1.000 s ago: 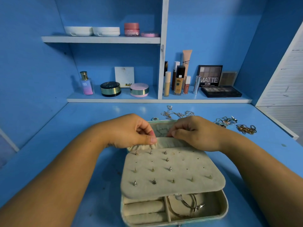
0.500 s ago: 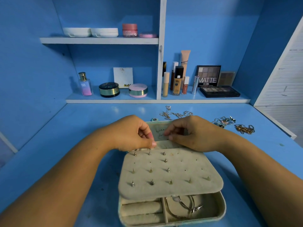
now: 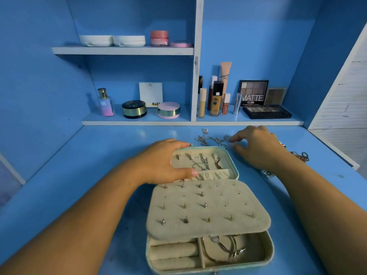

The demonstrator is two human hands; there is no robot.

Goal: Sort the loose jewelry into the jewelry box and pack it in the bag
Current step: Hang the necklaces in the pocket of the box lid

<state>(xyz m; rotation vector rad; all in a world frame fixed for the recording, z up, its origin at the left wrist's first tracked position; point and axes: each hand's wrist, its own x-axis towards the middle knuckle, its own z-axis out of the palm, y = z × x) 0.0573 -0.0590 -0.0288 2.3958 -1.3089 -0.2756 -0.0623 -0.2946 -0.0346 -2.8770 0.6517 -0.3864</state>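
Note:
An open mint jewelry box [image 3: 266,255] lies on the blue desk. Its beige stud panel [image 3: 218,207] carries several earrings, and bracelets sit in the lower tray. Chains [image 3: 200,162] hang in the lid [image 3: 232,157], which lies flat behind. My left hand [image 3: 160,161] grips the lid's left edge, thumb on the elastic pocket. My right hand [image 3: 258,145] reaches to the loose silver necklaces [image 3: 208,138] behind the box, its fingertips at a small piece. A ring [image 3: 223,145] lies beside it. A gold chain [image 3: 300,155] rests right of my wrist.
Shelves at the back hold cosmetics: a perfume bottle [image 3: 105,103], round compacts [image 3: 134,109], foundation bottles [image 3: 216,100] and eyeshadow palettes [image 3: 266,112]. A white slatted panel [image 3: 345,92] stands at the right. More silver jewelry [image 3: 268,173] lies under my right forearm.
My right hand has left the lid and moved back and right to the loose necklaces. My left hand now holds the lid's edge, and the chains in the lid show.

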